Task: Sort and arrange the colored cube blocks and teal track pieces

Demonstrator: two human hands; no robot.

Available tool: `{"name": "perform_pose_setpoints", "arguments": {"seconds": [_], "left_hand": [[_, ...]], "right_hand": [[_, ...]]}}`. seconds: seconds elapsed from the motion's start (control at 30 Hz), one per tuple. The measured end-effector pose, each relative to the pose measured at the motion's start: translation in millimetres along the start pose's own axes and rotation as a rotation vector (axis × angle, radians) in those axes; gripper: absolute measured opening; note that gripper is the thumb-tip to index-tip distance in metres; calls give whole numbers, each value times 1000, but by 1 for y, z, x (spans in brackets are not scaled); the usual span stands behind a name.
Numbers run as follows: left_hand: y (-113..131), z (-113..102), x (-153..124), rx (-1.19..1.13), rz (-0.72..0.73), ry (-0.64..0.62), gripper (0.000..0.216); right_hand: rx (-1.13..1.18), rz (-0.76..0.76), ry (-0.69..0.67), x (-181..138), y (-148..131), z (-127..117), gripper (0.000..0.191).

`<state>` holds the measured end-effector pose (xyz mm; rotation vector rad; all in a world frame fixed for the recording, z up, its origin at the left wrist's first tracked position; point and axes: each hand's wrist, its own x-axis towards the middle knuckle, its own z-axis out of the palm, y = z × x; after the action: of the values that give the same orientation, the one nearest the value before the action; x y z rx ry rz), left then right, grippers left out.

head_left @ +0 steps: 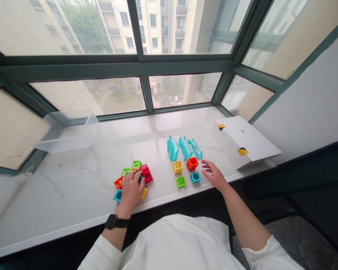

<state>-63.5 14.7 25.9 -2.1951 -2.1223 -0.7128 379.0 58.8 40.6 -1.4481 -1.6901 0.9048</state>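
Colourful hollow plastic blocks [147, 174] sit bunched on the white marbled table [81, 180], left of a red-orange plastic cube [192, 164]. The left hand [132, 187] arches over them; whether it grips one, I can't tell. Just right of the cube, the right hand [213, 175] is empty, loosely spread. Translucent teal plastic tracks [185, 148] lie beyond the cube, perhaps grouped by shape.

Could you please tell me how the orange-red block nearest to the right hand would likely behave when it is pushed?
The orange-red block is probably light for its size, as its faces show openings. Its boxy shape suggests sliding rather than rolling on the smooth-looking white counter. Its plastic-looking walls seem stiff.
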Motion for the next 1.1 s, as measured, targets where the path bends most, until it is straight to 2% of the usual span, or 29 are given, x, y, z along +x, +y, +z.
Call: {"name": "perform_pose_setpoints", "arguments": {"seconds": [0.13, 0.23, 0.77, 0.83, 0.93, 1.1], "left_hand": [[0, 0, 0, -3, -4, 3, 33], [0, 0, -1, -5, -2, 2, 34], [4, -3, -1, -26, -26, -10, 34], [5, -3, -1, -37, -31, -12, 33], [5, -3, -1, -45, -34, -13, 33], [8, 1, 2, -44, -39, -7, 33]], "right_hand": [[-85, -158, -10, 22, -20, 5, 46], [-161, -215, -34, 33, -24, 11, 41], [-161, -166, -47, 36, -22, 17, 36], [-148, -167, -17, 33, -26, 16, 35], [-145, -193, 102, 30, -40, 13, 34], [-171, -300, 268, 25, -81, 15, 28]]}}
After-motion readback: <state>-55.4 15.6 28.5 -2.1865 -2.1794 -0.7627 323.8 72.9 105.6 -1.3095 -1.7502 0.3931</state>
